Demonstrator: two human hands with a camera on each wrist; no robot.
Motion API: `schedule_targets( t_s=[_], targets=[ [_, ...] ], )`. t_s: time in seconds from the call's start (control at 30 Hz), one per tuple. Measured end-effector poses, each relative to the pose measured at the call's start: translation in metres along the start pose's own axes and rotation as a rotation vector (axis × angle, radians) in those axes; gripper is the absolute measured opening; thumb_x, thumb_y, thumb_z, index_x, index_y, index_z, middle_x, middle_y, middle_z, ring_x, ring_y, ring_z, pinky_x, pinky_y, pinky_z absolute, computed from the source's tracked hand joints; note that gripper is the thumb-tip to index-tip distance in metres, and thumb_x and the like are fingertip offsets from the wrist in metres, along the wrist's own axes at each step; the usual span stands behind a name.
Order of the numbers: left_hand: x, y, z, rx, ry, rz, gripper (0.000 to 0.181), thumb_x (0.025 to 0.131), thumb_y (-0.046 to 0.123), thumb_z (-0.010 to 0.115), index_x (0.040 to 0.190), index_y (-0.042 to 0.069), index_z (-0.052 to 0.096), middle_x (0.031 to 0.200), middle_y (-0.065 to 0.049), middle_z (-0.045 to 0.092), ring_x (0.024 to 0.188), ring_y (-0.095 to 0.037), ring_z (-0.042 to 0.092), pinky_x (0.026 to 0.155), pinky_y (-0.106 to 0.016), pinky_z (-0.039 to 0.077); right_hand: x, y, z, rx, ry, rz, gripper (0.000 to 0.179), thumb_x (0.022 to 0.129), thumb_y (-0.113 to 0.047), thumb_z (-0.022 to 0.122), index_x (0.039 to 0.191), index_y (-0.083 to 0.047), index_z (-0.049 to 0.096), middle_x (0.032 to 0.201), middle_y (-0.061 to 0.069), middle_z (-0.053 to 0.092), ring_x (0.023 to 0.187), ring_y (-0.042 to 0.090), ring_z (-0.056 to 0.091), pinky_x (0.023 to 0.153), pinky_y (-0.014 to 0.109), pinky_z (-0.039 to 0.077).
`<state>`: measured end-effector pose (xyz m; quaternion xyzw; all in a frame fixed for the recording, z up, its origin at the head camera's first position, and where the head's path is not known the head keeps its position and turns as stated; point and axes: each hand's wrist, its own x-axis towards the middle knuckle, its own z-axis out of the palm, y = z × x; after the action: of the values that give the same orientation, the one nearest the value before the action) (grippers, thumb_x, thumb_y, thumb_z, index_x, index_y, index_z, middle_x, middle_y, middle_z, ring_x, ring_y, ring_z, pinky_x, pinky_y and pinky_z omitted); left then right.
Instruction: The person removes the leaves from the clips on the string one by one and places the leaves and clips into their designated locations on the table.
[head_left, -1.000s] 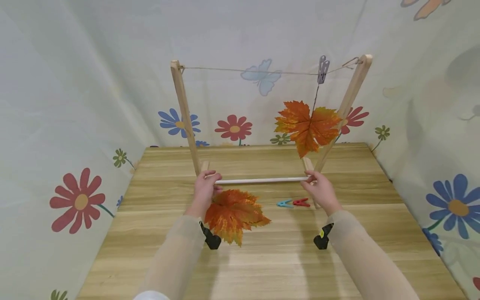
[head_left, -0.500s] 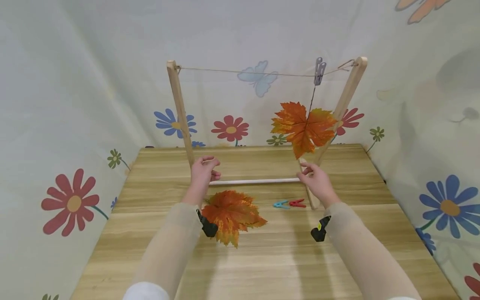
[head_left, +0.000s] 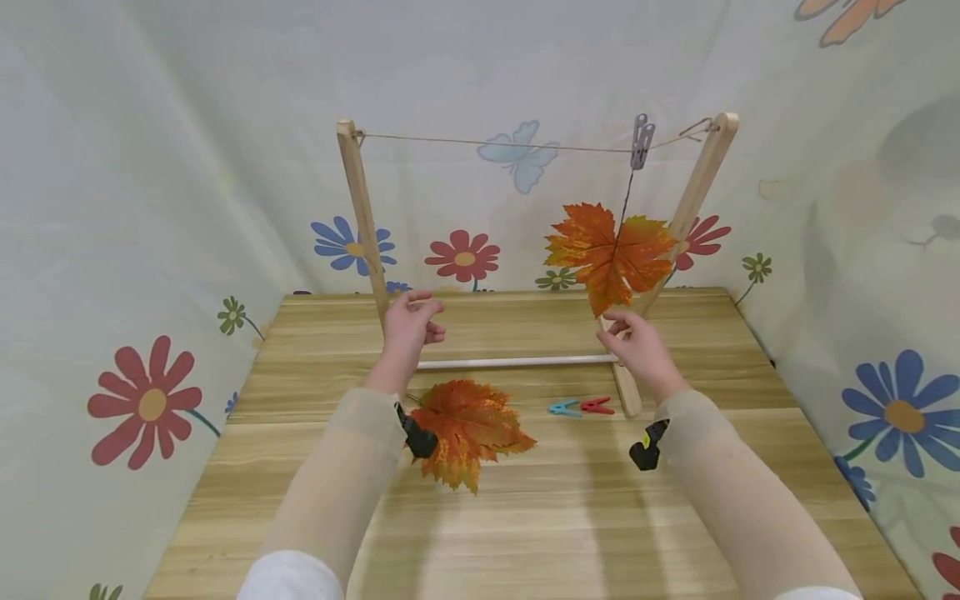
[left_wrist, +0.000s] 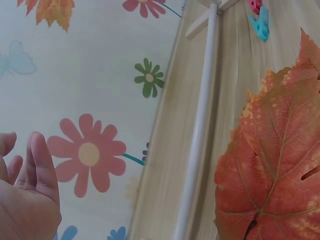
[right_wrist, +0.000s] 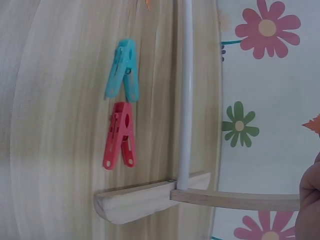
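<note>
My left hand (head_left: 408,333), fingers loosely bent and holding nothing, is raised near the left post of a wooden frame (head_left: 362,208). Above the right end of the frame's white crossbar (head_left: 517,362), my right hand (head_left: 641,346) hovers with relaxed fingers, nothing in them. An orange artificial maple leaf (head_left: 611,254) hangs just above that hand, its stem in a grey clothespin (head_left: 642,146) on the string (head_left: 450,140). A second orange leaf (head_left: 468,429) lies on the table, partly behind the left wrist. Teal (right_wrist: 123,70) and red (right_wrist: 120,136) clothespins lie side by side in the right wrist view.
The wood-grain table (head_left: 517,533) meets a flower-printed backdrop (head_left: 247,167) at its back and sides. The frame's right foot (head_left: 627,392) rests near the clothespins. Black wrist cameras sit on both sleeves.
Both hands have come off the ends of the white crossbar and risen above it. The head view has shifted slightly; leaves and clothespins stay in place.
</note>
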<state>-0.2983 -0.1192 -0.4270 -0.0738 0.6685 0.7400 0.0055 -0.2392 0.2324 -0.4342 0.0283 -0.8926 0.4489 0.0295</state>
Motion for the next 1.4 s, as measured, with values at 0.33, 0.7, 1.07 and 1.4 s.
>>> schedule_targets(
  t_s=[0.33,0.7,1.07,1.4],
  targets=[
    [0.003,0.021,0.01,0.037,-0.038,0.06,0.038,0.089,0.024,0.066,0.12,0.008,0.052,0.105,-0.013,0.062,0.054,-0.015,0.057,0.055,-0.03,0.055,0.005,-0.017,-0.01,-0.023,0.008,-0.023,0.044,0.092,-0.031,0.06,0.127,-0.006,0.053,0.104,0.009,0.055,0.076,0.023,0.047,0.061,0.033,0.042],
    [-0.001,0.061,0.027,0.075,-0.082,0.049,0.039,0.089,0.022,0.065,0.123,0.009,0.051,0.111,-0.01,0.058,0.053,-0.018,0.057,0.057,-0.029,0.055,0.012,-0.041,-0.022,-0.056,0.067,-0.075,0.042,0.092,-0.033,0.061,0.125,-0.008,0.056,0.103,0.008,0.058,0.08,0.024,0.052,0.063,0.034,0.044],
    [-0.001,0.086,0.047,0.098,-0.155,0.098,0.038,0.089,0.023,0.066,0.121,0.008,0.052,0.109,-0.009,0.059,0.056,-0.019,0.055,0.058,-0.028,0.054,0.019,-0.062,-0.04,-0.06,0.114,-0.089,0.036,0.091,-0.024,0.062,0.123,-0.008,0.057,0.103,0.008,0.059,0.083,0.023,0.053,0.063,0.033,0.045],
    [0.004,0.093,0.061,0.134,-0.172,0.139,0.039,0.087,0.027,0.069,0.12,0.013,0.053,0.114,-0.006,0.06,0.054,-0.019,0.059,0.056,-0.03,0.055,0.028,-0.082,-0.059,-0.069,0.173,-0.109,0.036,0.092,-0.025,0.062,0.123,-0.008,0.057,0.104,0.01,0.059,0.092,0.024,0.054,0.074,0.037,0.046]
  ],
)
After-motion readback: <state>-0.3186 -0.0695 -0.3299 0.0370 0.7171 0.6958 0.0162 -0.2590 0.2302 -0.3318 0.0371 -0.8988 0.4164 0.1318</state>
